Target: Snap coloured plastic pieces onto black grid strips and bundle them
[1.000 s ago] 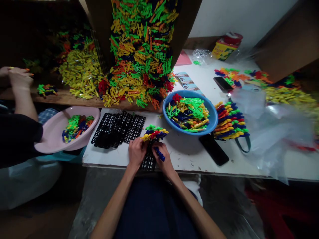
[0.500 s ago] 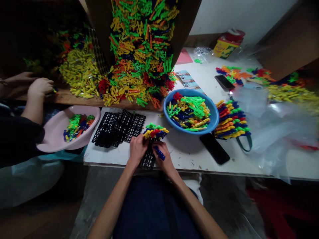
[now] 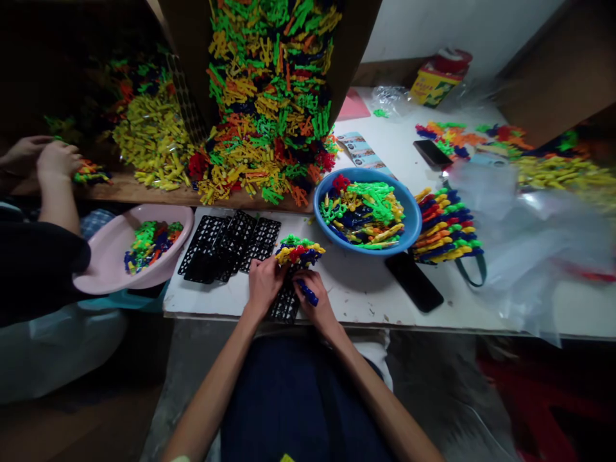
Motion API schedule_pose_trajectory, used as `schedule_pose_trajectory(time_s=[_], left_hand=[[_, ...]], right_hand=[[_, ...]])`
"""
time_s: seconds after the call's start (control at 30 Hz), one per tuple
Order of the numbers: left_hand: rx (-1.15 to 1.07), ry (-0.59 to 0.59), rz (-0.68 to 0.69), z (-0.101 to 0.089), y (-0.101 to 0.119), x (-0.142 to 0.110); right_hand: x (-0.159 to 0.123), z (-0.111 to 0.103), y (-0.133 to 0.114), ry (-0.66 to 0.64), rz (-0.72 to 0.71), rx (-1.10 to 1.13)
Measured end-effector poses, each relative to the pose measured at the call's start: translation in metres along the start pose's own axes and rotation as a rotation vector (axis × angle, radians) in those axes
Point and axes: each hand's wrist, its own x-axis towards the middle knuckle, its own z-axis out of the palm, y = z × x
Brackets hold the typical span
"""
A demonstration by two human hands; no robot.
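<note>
We held a part-built cluster [image 3: 298, 253] above a black grid [image 3: 283, 307].
Our left hand [image 3: 263, 285] gripped it, our right hand [image 3: 317, 305] closed on a blue piece [image 3: 308, 294]; loose pieces [image 3: 363, 215] filled the bowl [image 3: 370, 249].

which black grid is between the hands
The black grid at the table's front edge, between the left hand and right hand, below the coloured pieces. The other grids lie clustered further left.

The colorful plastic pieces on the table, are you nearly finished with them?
Not nearly, it looks like. A long linked stack already lies beside the blue bowl. In hand, the left hand rests on a cluster of joined pieces above a black plastic grid, while the right hand pinches a blue piece. Left over: loose pieces in the bowl, the pink basin and the huge heap.
</note>
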Motion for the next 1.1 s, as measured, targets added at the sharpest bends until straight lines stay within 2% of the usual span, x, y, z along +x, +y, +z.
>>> schedule_pose_trajectory(time_s=[0.1,0.17,0.37,0.47,0.6,0.7,0.8,0.93,1.1], left_hand=[[-0.018,0.054,-0.017,0.003,0.002,-0.003],[-0.029,0.050,-0.010,0.004,0.001,-0.004],[0.003,-0.118,-0.024,-0.005,-0.006,0.010],[0.021,-0.160,-0.055,-0.011,-0.005,0.017],[0.001,-0.123,-0.126,-0.008,0.001,0.016],[-0.101,-0.017,-0.214,0.000,0.004,0.010],[-0.134,0.048,-0.221,0.005,0.005,0.007],[-0.100,-0.006,-0.162,0.002,0.006,0.010],[-0.099,-0.069,-0.185,-0.008,0.010,0.014]], right_hand=[[-0.001,0.000,0.001,-0.007,-0.010,-0.012],[-0.001,0.000,0.001,-0.004,-0.014,-0.007],[0.000,-0.002,0.000,-0.008,0.018,0.024],[0.002,-0.004,-0.003,-0.020,0.034,0.077],[0.005,-0.008,-0.002,-0.015,0.079,0.165],[0.006,-0.009,0.000,-0.014,0.109,0.221],[0.004,-0.008,0.003,-0.015,0.096,0.226],[0.006,-0.007,0.003,-0.026,0.138,0.249],[0.013,-0.017,-0.005,-0.062,0.190,0.287]])
